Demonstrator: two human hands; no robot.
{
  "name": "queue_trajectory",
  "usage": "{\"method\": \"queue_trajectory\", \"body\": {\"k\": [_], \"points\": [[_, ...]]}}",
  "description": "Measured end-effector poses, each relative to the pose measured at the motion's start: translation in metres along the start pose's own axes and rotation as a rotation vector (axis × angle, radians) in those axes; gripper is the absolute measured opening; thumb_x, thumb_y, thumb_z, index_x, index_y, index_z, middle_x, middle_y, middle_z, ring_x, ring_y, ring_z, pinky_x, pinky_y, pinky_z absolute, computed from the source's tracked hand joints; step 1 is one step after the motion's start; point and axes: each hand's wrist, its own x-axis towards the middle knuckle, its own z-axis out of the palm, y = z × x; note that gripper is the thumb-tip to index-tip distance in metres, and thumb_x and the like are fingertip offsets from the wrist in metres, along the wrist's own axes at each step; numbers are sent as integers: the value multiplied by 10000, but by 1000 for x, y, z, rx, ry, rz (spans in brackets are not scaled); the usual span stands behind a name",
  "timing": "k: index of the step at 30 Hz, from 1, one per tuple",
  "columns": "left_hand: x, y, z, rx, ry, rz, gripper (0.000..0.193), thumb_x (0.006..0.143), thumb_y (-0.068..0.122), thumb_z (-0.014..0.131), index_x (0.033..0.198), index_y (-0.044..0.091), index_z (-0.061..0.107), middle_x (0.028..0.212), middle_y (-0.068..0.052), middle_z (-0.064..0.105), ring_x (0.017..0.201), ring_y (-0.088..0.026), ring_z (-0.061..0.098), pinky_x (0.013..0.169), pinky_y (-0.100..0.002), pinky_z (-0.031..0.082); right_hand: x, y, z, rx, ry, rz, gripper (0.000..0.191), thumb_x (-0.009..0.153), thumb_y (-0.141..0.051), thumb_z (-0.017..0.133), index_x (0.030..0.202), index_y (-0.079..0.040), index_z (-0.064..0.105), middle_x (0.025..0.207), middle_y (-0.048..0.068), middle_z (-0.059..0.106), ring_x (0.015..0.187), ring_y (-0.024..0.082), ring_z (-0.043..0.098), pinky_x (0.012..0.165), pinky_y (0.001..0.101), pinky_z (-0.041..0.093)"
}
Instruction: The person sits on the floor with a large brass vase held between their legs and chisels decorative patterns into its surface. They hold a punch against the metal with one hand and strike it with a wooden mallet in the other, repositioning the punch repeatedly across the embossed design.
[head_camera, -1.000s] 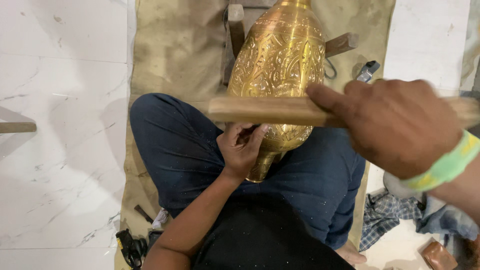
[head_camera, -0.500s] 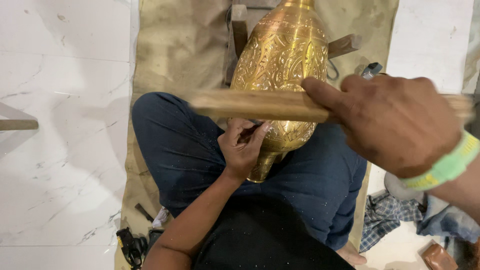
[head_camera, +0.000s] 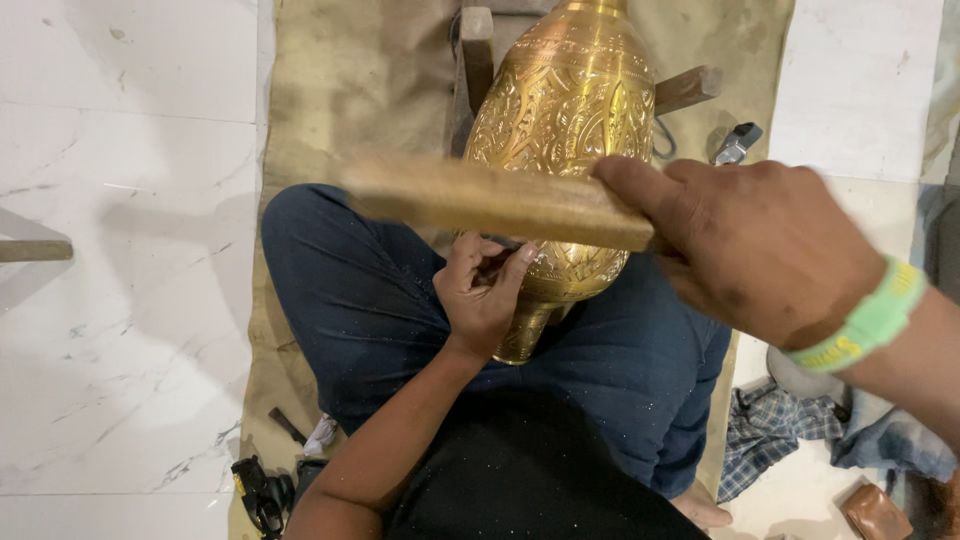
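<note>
An engraved brass vase (head_camera: 570, 120) lies tilted across my lap, its neck toward my body and its base resting on a wooden stand (head_camera: 478, 60). My left hand (head_camera: 485, 290) presses a small thin tool against the vase's lower body, fingers pinched around it. My right hand (head_camera: 755, 245), with a green wristband, grips a flat wooden stick (head_camera: 490, 200) held crosswise above the vase; its far end is blurred by motion.
I sit cross-legged in blue trousers on a tan cloth (head_camera: 330, 110) over white marble floor (head_camera: 120, 300). Small dark tools (head_camera: 262, 490) lie by my left knee. A checked rag (head_camera: 765, 430) and a metal tool (head_camera: 737, 143) are at the right.
The wooden stick in my right hand has swung down and leftward over the vase. My left hand stays pinched at the same spot on the vase.
</note>
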Motion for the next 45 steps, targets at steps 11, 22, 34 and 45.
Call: {"method": "queue_trajectory", "body": {"k": [11,22,34,45], "points": [[1,2,3,3,23,-11,206,987,38,751,1104,-10,588,1020,-86,764,920,-67,717,814,-209,590,4,1,19,115,308,-49,540,1075,-333,459,1602,-319,343,726,-16,590,488,109,548,390,260,451],[1,4,1,79,59,-56,251,943,47,821,1002,8,580,902,-65,751,807,-42,677,713,-202,566,-3,-3,-3,-14,38,21,625,1091,-278,419,1662,-400,196,763,-16,598,500,86,573,375,207,463],[-1,-1,1,50,45,-49,237,954,57,775,1096,-33,607,892,-34,697,788,-12,627,713,-179,525,4,0,9,-46,33,18,625,1090,-304,447,1675,-392,244,820,11,621,566,107,593,439,245,513],[2,5,2,-27,37,-3,241,963,53,761,1110,-20,584,1008,-90,757,931,-72,723,814,-215,597,-4,-2,5,-36,55,27,585,1106,-314,403,1669,-387,259,819,6,628,556,101,612,424,245,510]]}}
